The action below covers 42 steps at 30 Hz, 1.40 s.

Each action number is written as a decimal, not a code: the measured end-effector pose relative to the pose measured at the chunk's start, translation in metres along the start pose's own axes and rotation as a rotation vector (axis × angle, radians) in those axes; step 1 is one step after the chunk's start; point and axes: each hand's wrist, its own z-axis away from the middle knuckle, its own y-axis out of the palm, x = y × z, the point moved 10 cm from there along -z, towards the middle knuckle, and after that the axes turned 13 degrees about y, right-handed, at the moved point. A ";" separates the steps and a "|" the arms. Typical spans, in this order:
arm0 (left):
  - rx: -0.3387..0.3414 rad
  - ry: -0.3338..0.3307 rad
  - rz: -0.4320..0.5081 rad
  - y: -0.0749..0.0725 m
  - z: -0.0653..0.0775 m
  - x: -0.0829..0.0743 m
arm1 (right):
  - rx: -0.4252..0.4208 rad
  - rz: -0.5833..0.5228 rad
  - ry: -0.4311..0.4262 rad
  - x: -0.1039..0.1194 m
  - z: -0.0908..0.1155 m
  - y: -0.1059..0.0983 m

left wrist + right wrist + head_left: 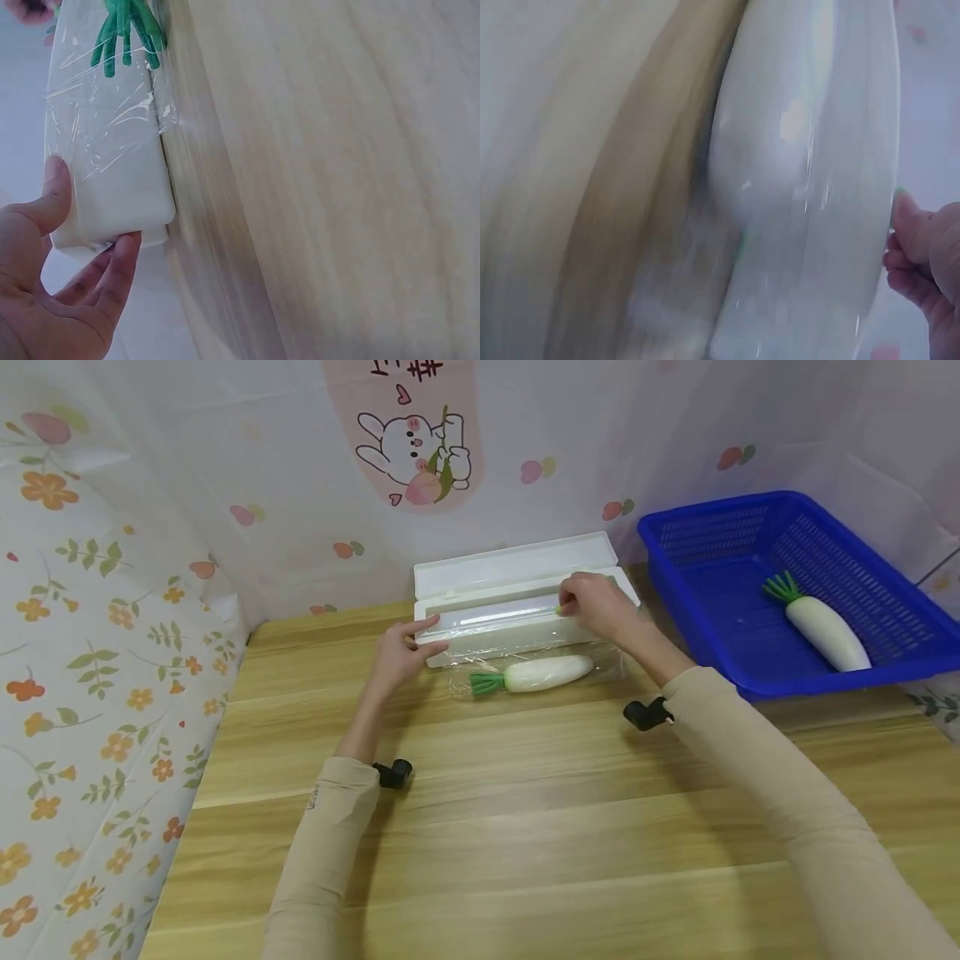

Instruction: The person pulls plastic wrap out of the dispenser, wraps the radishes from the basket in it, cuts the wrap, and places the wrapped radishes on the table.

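A long white cling film box (pixel 517 635) lies at the back of the table with its lid (pixel 517 564) raised. Its left end is gripped by my left hand (pixel 397 656), thumb at the upper edge and fingers around the end face, as the left wrist view shows. My right hand (pixel 600 604) pinches a small green slider (pixel 901 193) at the box's upper edge, toward the right. Clear film (pixel 611 664) hangs over the box front and spreads across a white radish (pixel 551 673) with green stalks, which lies in front of the box.
A blue plastic basket (pixel 720 652) stands at the right, with another white radish (pixel 828 631) inside. Behind the box rises a patterned cloth (pixel 300 460), and a flowered one (pixel 97 693) hangs at the left. Black wrist cameras (pixel 395 774) sit on both forearms.
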 end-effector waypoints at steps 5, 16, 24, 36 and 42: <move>0.000 0.003 0.014 0.000 0.001 0.000 | -0.057 0.022 0.068 -0.043 0.013 -0.028; 0.014 0.003 0.022 0.012 -0.002 -0.002 | -0.048 0.125 0.173 -0.082 0.030 -0.056; 0.011 0.031 0.049 0.006 -0.004 -0.004 | -0.042 0.049 0.206 -0.079 0.029 -0.055; -0.021 0.033 0.065 0.001 0.004 -0.012 | -0.028 -0.022 0.261 -0.070 0.032 -0.044; -0.104 0.027 0.157 -0.003 0.011 -0.015 | -0.022 -0.002 0.180 -0.058 0.029 -0.035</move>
